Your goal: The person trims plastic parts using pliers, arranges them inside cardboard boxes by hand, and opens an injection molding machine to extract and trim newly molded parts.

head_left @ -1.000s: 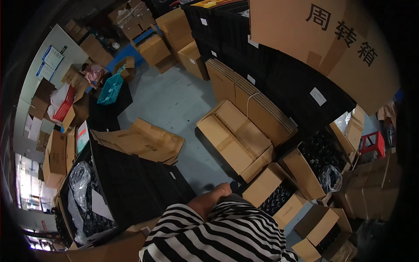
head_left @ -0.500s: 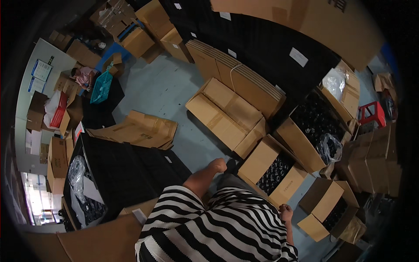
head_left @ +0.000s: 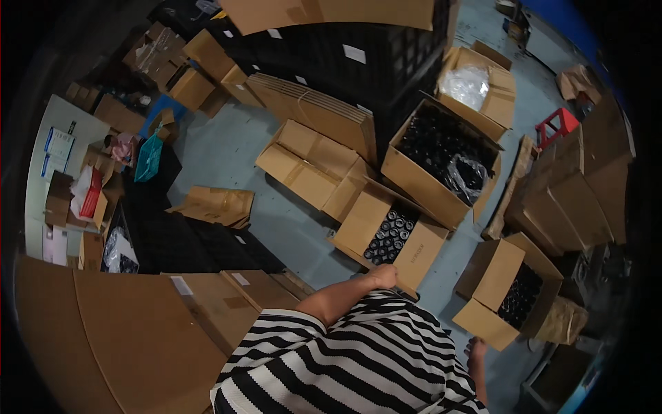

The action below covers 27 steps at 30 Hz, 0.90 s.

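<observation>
My left hand is closed in a loose fist in front of my body, with nothing visible in it. Just beyond it stands an open carton with rows of round black parts; whether the hand touches the box cannot be told. Lower right, my right hand hangs by my side with its fingers curled and no object showing. Nearest to it is a smaller open carton that holds dark parts.
A large carton of black pieces with clear plastic stands farther off. Left of it are an open carton and flattened cardboard leaning on black crates. Stacked cartons and a red stool are right. A person sits far left.
My view has turned and moved to the right; the cartons now lie farther left in it. My left fist has come in front of the carton of round parts, and my right hand is beside the smaller carton.
</observation>
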Each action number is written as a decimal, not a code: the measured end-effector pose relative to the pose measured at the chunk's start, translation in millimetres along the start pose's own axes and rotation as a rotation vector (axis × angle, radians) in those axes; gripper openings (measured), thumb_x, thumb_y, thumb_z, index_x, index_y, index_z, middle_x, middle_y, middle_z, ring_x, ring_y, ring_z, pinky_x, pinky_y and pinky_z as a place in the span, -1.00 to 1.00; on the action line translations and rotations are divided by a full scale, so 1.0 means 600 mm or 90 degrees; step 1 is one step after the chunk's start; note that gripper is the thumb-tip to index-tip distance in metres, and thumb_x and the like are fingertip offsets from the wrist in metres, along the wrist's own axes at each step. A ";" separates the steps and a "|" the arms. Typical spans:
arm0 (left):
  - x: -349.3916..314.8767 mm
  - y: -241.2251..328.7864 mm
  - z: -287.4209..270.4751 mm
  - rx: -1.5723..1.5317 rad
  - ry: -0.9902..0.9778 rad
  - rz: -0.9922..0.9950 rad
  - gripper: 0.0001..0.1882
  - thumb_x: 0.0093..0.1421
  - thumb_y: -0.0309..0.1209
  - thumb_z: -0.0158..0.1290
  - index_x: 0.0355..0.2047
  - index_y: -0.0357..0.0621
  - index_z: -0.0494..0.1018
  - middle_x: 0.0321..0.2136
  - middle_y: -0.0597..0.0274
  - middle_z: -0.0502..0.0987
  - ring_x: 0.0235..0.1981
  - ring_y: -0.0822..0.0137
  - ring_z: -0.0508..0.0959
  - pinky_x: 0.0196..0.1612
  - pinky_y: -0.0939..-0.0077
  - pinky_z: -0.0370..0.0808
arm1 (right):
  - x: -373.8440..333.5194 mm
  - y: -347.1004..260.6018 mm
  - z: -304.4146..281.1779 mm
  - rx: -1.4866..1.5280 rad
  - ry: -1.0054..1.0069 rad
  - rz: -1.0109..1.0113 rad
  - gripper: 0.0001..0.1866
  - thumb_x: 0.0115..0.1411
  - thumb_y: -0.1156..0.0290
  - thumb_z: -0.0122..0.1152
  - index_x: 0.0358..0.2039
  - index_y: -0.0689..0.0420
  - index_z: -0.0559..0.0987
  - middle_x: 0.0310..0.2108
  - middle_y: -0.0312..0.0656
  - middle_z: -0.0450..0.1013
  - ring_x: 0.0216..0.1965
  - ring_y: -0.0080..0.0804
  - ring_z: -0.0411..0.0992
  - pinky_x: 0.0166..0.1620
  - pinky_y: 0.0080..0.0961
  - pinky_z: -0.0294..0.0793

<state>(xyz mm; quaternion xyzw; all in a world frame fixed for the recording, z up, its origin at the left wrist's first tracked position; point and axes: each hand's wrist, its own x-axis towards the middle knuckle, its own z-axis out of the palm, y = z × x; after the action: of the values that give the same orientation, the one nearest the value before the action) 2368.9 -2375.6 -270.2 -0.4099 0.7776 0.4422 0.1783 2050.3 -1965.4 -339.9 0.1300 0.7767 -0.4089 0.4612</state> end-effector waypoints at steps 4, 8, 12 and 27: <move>0.068 0.038 0.035 0.031 -0.033 0.127 -0.69 0.08 -0.25 0.01 -0.29 -0.18 0.60 -0.26 -0.13 0.59 -0.18 -0.12 0.58 -0.07 0.09 0.49 | -0.142 -0.017 0.040 0.038 0.128 0.003 -0.91 0.15 0.34 0.03 -0.40 0.05 0.46 -0.57 -0.33 0.36 -0.57 -0.56 0.30 -0.56 -0.52 0.29; 0.120 -0.021 0.001 0.035 0.016 0.118 -0.70 0.10 -0.25 0.01 -0.43 -0.26 0.58 -0.43 -0.13 0.59 -0.33 0.01 0.63 -0.25 0.21 0.52 | -0.137 0.126 0.177 -0.267 0.083 -0.149 -0.47 0.23 0.07 0.04 0.01 0.27 0.50 -0.18 0.05 0.56 -0.15 -0.11 0.49 -0.02 -0.30 0.42; 0.143 -0.125 -0.007 0.070 -0.039 -0.062 -0.68 0.13 -0.20 -0.01 -0.29 -0.11 0.62 -0.27 -0.07 0.61 -0.17 -0.08 0.59 -0.08 0.18 0.50 | -0.179 0.122 0.133 -0.063 0.105 -0.033 -0.60 0.17 0.15 0.10 -0.24 0.28 0.57 -0.31 0.05 0.55 -0.24 -0.12 0.51 -0.12 -0.28 0.44; 0.019 -0.090 0.284 0.063 0.002 0.022 -0.73 0.11 -0.32 -0.07 -0.49 -0.22 0.57 -0.46 -0.03 0.61 -0.51 0.00 0.59 -0.42 0.10 0.52 | -0.034 0.111 -0.236 -0.063 -0.023 0.006 -0.79 0.19 0.24 0.10 -0.40 0.11 0.55 -0.61 -0.35 0.36 -0.60 -0.55 0.30 -0.57 -0.53 0.29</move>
<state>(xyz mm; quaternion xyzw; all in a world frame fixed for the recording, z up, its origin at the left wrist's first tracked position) 2390.5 -2253.4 -399.8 -0.3880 0.8056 0.4058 0.1891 2013.3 -1812.6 -323.4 0.1032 0.7868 -0.3702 0.4829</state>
